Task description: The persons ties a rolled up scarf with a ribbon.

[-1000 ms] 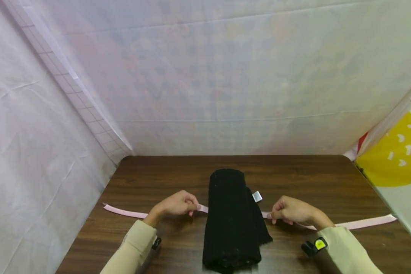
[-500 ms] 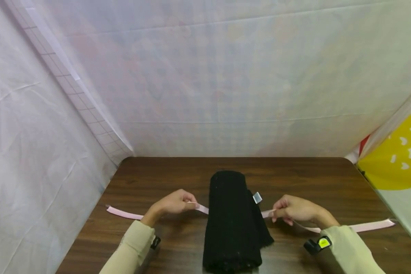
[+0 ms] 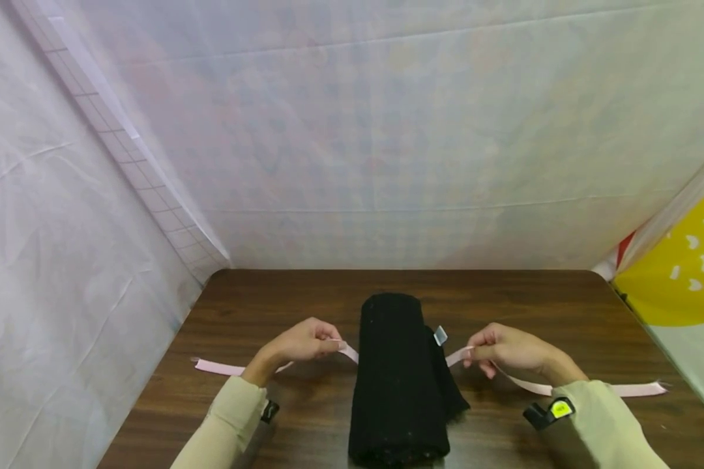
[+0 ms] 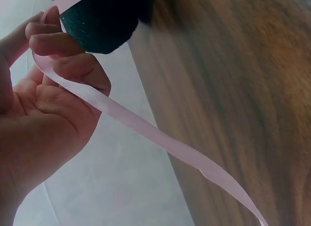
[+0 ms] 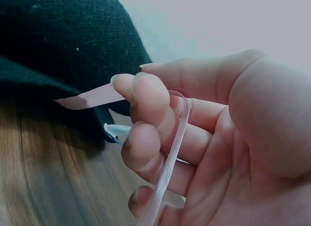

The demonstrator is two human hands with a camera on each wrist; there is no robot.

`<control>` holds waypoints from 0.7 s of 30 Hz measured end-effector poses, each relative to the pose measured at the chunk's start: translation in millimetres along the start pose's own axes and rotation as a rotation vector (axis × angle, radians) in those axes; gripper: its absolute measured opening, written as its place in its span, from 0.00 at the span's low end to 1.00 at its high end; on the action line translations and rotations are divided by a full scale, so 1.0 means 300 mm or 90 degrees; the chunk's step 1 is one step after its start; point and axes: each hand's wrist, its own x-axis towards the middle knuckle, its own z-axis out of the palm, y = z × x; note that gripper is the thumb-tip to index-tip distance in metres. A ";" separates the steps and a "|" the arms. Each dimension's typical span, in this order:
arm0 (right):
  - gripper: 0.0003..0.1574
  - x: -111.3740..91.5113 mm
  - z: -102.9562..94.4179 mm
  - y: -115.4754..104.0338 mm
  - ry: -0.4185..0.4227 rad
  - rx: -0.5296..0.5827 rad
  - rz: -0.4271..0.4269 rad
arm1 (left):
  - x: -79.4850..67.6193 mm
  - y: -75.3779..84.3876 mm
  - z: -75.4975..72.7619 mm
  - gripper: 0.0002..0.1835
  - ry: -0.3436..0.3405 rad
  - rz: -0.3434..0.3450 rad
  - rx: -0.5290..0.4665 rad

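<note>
A rolled black knitted cloth (image 3: 396, 384) lies lengthwise on the table, a loose flap and a small white label (image 3: 440, 335) at its right side. Beneath the roll passes a pink ribbon (image 3: 217, 368), emerging on both sides; the stretch under the cloth is hidden. My left hand (image 3: 305, 340) pinches the ribbon just left of the roll, and in the left wrist view the ribbon's tail (image 4: 160, 137) trails from the fingers. On the other side, my right hand (image 3: 507, 348) pinches it near the flap, with the tail (image 5: 167, 177) running across the palm.
The brown wooden table (image 3: 293, 293) ends at a pale hanging sheet (image 3: 387, 163) behind it. Another white sheet (image 3: 64, 260) hangs along the left. A yellow printed shape (image 3: 674, 280) shows beyond the right edge.
Both hands have risen slightly, lifting the ribbon on either side of the roll. The ribbon's two outer ends have slid inward on the table.
</note>
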 end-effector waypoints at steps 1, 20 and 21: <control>0.17 0.001 -0.001 -0.002 0.000 0.001 -0.003 | 0.001 0.004 0.000 0.15 0.001 0.002 -0.005; 0.16 0.063 0.012 -0.060 0.024 -0.035 -0.075 | 0.054 0.077 0.025 0.10 0.038 0.065 0.022; 0.16 0.067 0.014 -0.063 0.024 -0.036 -0.074 | 0.057 0.079 0.028 0.10 0.038 0.065 0.017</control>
